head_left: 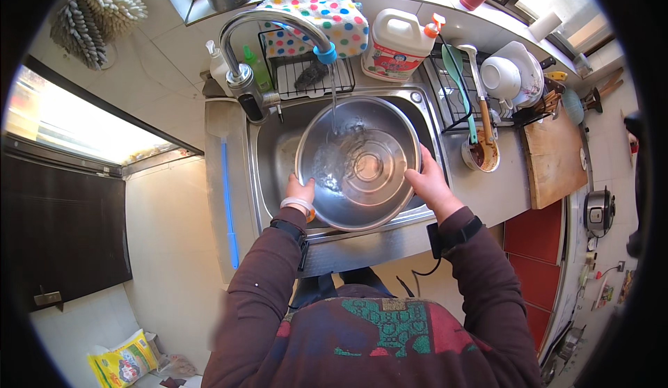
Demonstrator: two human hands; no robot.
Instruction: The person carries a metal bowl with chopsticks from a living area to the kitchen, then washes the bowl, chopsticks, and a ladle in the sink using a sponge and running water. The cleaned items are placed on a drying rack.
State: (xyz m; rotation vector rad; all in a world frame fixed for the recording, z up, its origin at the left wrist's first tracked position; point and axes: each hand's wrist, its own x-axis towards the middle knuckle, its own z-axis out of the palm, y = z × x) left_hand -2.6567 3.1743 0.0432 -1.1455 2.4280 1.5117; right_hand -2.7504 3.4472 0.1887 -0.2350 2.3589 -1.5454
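Note:
A large stainless steel basin (pixel 389 195) is held over the sink (pixel 282 153), with some water moving in its bottom. My left hand (pixel 301 190) grips the basin's left rim, thumb on the inner side. On the right rim, my right hand (pixel 432 180) does the same, its fingers hidden behind the wall. From the curved chrome faucet (pixel 245 20) with a blue spout tip, a thin stream of water (pixel 334 93) falls into the basin. What lies beneath the basin in the sink is hidden.
Behind the sink stand a large white detergent jug (pixel 396 46) and a wire rack (pixel 313 88) with a dotted towel (pixel 318 20). To the right are a dish rack (pixel 459 95), a cup holding utensils (pixel 490 161) and a wooden cutting board (pixel 556 153). A blue stick (pixel 228 205) lies left.

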